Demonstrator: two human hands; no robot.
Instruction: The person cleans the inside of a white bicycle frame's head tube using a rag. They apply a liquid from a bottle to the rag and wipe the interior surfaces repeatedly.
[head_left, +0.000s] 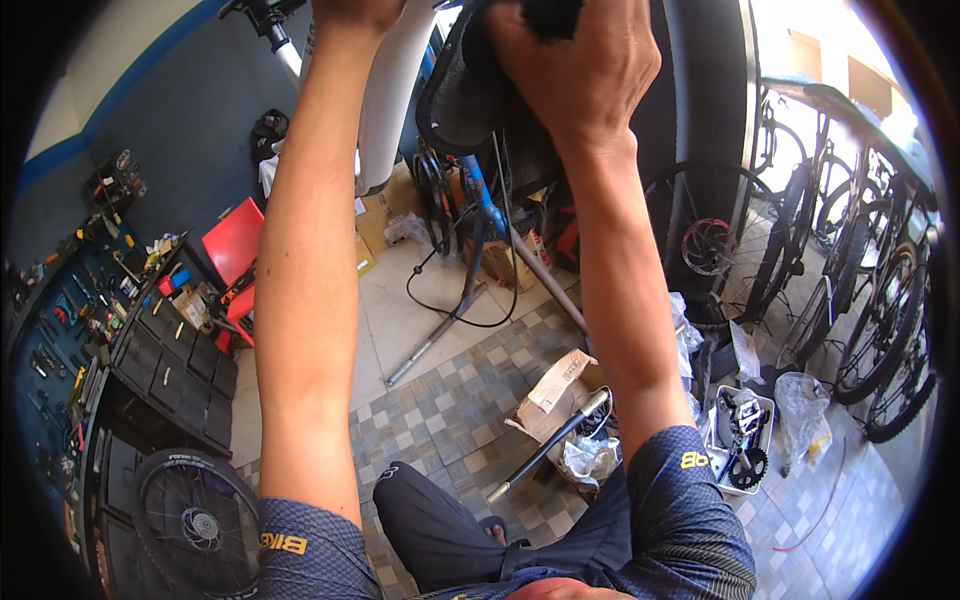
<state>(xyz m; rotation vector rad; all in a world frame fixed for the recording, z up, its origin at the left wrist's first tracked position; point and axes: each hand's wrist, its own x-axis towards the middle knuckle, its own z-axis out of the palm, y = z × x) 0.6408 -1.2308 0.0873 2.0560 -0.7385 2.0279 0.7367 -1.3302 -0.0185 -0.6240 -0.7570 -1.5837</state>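
Observation:
My right hand [590, 70] is closed around a black padded piece [455, 95] that looks like a bicycle saddle; part of it runs out of view at the top. My left hand [360, 12] is raised at the upper edge, cut off by the picture, with its fingers hidden. It is close to a thick white tube [393, 100], seemingly part of a bicycle frame. A handlebar end [265, 20] shows farther left. Below the white tube and the black piece is a stand with a blue post [483, 195] and grey legs. A black cable [415, 285] hangs in a loop beside it.
On the floor stand an open cardboard box [560, 395] and a white tray [762, 480] holding a crankset. Bicycles [850, 260] line the right side. At left are a red chair [235, 245], dark drawers [170, 365], a tool board [50, 350] and a wheel [195, 520].

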